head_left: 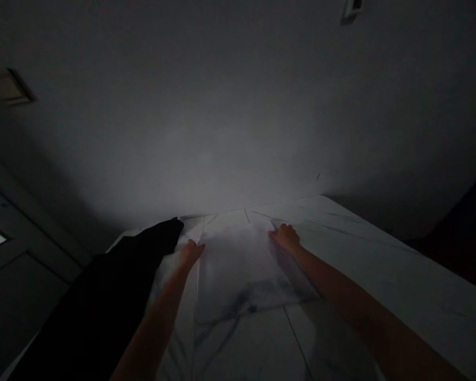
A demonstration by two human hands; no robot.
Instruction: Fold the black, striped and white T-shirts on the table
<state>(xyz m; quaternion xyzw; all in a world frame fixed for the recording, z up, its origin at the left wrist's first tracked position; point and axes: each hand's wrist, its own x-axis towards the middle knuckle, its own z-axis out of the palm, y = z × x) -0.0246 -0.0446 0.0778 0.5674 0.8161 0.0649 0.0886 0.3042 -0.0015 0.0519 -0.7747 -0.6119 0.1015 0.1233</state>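
Note:
A thin, translucent sheet, perhaps plastic, lies over the marble-patterned table between my hands. My left hand pinches its left edge near the far corner. On the other side, my right hand has its fingers closed on the sheet's far right edge. The near edge of the sheet rests low over the table, and dark veins of the surface show through it. The scene is dim, so the sheet's exact form is hard to make out.
Black cloth covers the left part of the marble-patterned table. A grey wall rises behind the table. A panelled door stands at the left, and a dark shape is at the far right.

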